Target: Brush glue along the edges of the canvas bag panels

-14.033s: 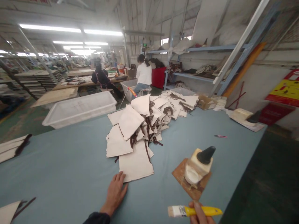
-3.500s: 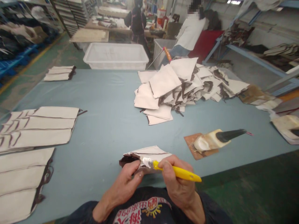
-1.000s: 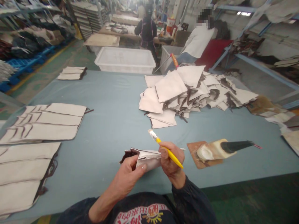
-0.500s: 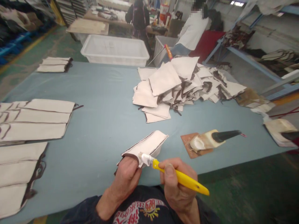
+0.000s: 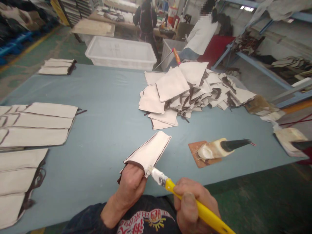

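Place: you're right in a factory workshop here.
Table [image 5: 107, 97]: broad, blue-green, and look at that heap of dark-edged cream pieces [image 5: 172, 84] at your one o'clock!
Bin [image 5: 122, 61]: big, white, at eleven, just past your table's far edge.
Co-workers: one person in dark clothes [image 5: 145, 22] at twelve by a cluttered bench [image 5: 128, 26], another in white [image 5: 202, 37] at one.
Shelving [image 5: 264, 71]: blue frame, loaded, at your two.
Floor [image 5: 73, 54]: worn green, a yellow line [image 5: 31, 48] running beside blue pallets [image 5: 19, 44] at ten.

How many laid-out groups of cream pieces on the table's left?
3: far group near the far left corner of the table; middle group, nearer; near group, lower left. Frame cuts off two; more may be hidden.
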{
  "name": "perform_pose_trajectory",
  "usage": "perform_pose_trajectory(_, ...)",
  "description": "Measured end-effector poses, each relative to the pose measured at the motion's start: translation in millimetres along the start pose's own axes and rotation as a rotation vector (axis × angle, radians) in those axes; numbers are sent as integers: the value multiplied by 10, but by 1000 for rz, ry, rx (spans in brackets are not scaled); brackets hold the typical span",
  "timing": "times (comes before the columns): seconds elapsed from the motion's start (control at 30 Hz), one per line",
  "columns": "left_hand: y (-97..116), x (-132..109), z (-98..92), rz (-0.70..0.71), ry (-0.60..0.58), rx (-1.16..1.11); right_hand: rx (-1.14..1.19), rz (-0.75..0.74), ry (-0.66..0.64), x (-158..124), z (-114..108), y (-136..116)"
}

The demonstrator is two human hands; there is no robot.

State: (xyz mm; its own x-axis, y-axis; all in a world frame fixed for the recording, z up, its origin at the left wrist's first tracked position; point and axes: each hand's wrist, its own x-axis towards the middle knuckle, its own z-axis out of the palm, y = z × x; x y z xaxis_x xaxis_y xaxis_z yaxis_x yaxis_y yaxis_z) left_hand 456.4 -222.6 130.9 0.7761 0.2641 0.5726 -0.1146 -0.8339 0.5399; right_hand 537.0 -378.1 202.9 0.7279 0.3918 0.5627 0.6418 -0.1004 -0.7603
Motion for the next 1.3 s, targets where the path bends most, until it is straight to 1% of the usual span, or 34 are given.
perform_pose_trajectory(0.07, -5, 31, -4, 29, -26, 31, -108, -16, -16, 114, -30, 61)
perform_pose_trajectory(0.13, -1, 58, 8, 48, -43, 73, -202, -119, -86, 237, -19, 91)
perform_pose_trajectory(0.2, 1, 70, 35, 46, -49, 109, -258, -227, -182, 310, 27, 73)
perform_pose_trajectory(0.27, -5, 62, 69, 40, -45, 118, -266, -309, -275, 311, 76, 13)
perform_pose_trajectory(0.33, -18, 41, 98, 47, -45, 107, -253, -356, -331, 273, 97, -50)
perform_pose_trajectory(0.4, -33, 20, 120, 53, -59, 106, -223, -354, -333, 250, 79, -70)
perform_pose_trajectory(0.43, -38, 14, 128, 53, -65, 113, -217, -329, -319, 258, 61, -56)
perform_pose_trajectory(0.5, -40, 12, 142, 56, -77, 131, -226, -261, -272, 307, 29, 16)
perform_pose_trajectory(0.57, -34, 19, 158, 66, -93, 126, -271, -221, -255, 372, 20, 105)
perform_pose_trajectory(0.63, -26, 21, 177, 69, -112, 97, -318, -223, -305, 407, 39, 161)
perform_pose_trajectory(0.73, -24, 5, 210, 61, -123, 72, -347, -237, -389, 364, 84, 138)
perform_pose_trajectory(0.8, -30, -9, 232, 49, -123, 77, -338, -226, -395, 301, 108, 80)
perform_pose_trajectory(0.87, -37, -18, 249, 29, -116, 84, -319, -199, -366, 243, 122, 28)
perform_pose_trajectory(1.0, -41, -24, 263, 9, -75, 79, -253, -116, -273, 163, 125, -1)
perform_pose_trajectory(1.07, -44, -38, 261, 9, -52, 65, -201, -36, -226, 113, 110, 11)
perform_pose_trajectory(1.13, -52, -62, 260, 8, -43, 46, -129, 123, -186, 50, 81, 30)
perform_pose_trajectory(1.27, -72, -102, 273, 5, -53, 16, 84, 546, -99, -15, -2, 101)
perform_pose_trajectory(1.3, -71, -105, 280, 8, -55, 11, 139, 628, -70, -5, -24, 130)
